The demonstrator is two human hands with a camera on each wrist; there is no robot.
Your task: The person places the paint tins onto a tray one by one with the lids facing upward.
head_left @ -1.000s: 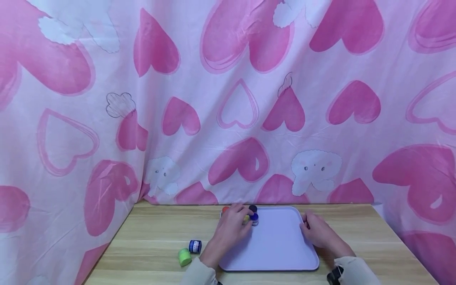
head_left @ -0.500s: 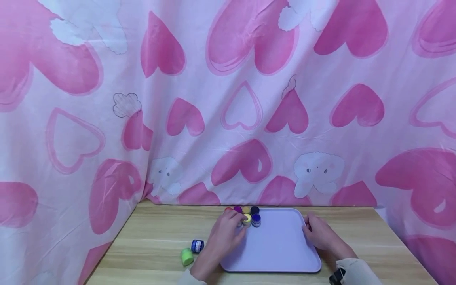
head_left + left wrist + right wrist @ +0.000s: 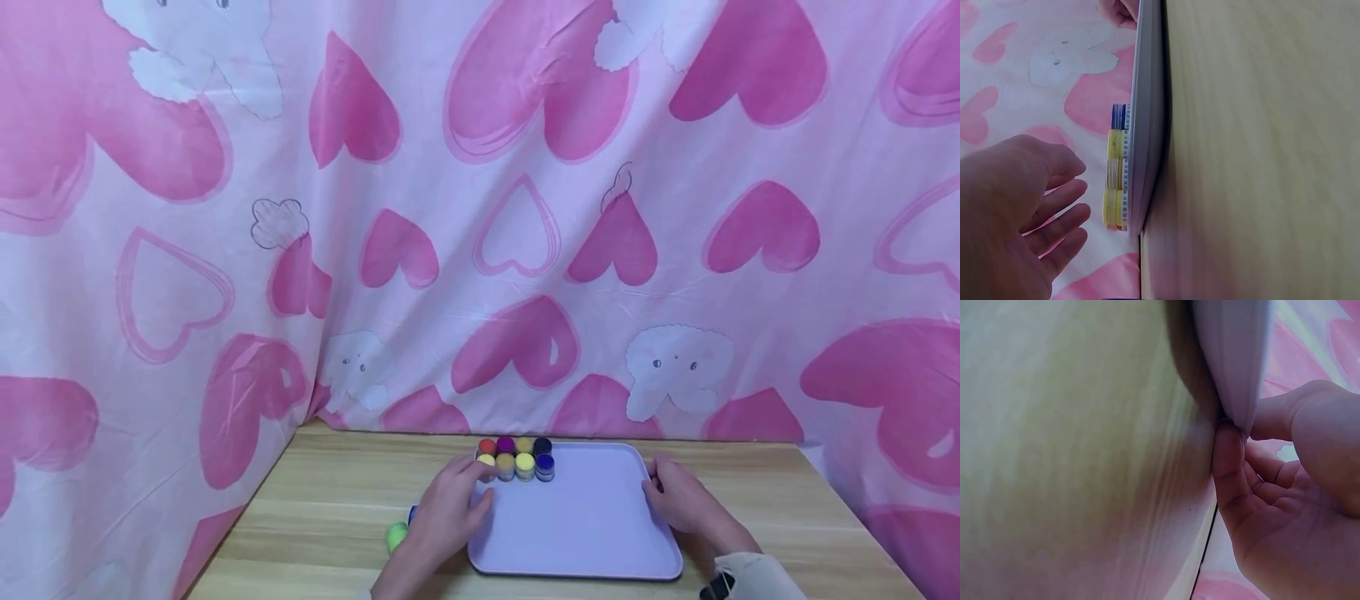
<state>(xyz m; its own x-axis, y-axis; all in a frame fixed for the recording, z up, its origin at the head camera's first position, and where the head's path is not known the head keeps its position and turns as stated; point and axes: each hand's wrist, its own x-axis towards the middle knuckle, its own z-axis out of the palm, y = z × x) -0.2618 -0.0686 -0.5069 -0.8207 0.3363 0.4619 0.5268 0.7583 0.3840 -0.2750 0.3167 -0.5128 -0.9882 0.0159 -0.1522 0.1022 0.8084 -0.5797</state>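
Observation:
Small paint jars with coloured lids stand in two rows at the far left corner of a pale lilac tray. A dark blue-lidded jar ends the near row, beside a yellow-lidded jar; orange, purple and black lids show behind. My left hand hovers at the tray's left edge with loosely bent fingers. In the left wrist view, a gap separates its fingertips from the jars, and nothing is in it. My right hand pinches the tray's right rim, thumb on top and a finger underneath.
On the wooden table, left of the tray, lies a light green jar. A blue jar beside it is mostly hidden by my left hand. A pink heart-patterned curtain hangs behind the table and along its left side.
My left hand has drawn back leftward and nearer from over the jars, uncovering both rows. It now overlaps the loose blue jar. My right hand keeps its hold on the rim.

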